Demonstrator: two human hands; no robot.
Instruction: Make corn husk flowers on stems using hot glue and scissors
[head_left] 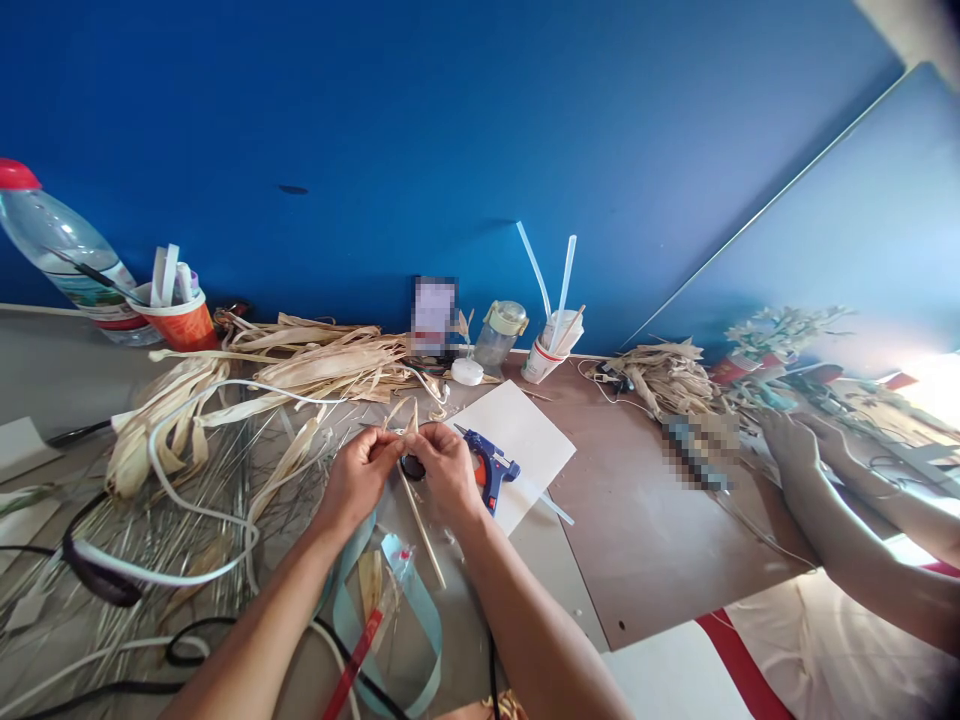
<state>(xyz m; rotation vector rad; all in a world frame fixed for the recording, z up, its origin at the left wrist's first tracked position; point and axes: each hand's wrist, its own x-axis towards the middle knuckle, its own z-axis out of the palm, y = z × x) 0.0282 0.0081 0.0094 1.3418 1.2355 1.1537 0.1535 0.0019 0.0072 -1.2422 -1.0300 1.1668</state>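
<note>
My left hand (361, 472) and my right hand (444, 468) meet at the centre, fingertips pinched on a pale strip of dried husk (405, 412) that sticks up between them. Below my hands a thin pale stick (424, 530) slants down to the right; whether a hand holds it is unclear. Just right of my right hand, a blue glue gun (491, 468) rests on a white sheet (525, 440). Under my hands a light blue ribbon (429, 625) curls on the table, beside a red strip (356, 662).
Dried husks (322, 365), wires (232, 520) and a white cable (161, 480) cover the left side. Along the blue partition stand a bottle (67, 240), an orange cup (180, 322), a jar (499, 335) and a cup with glue sticks (546, 358). Another person's arms (832, 510) reach in at right.
</note>
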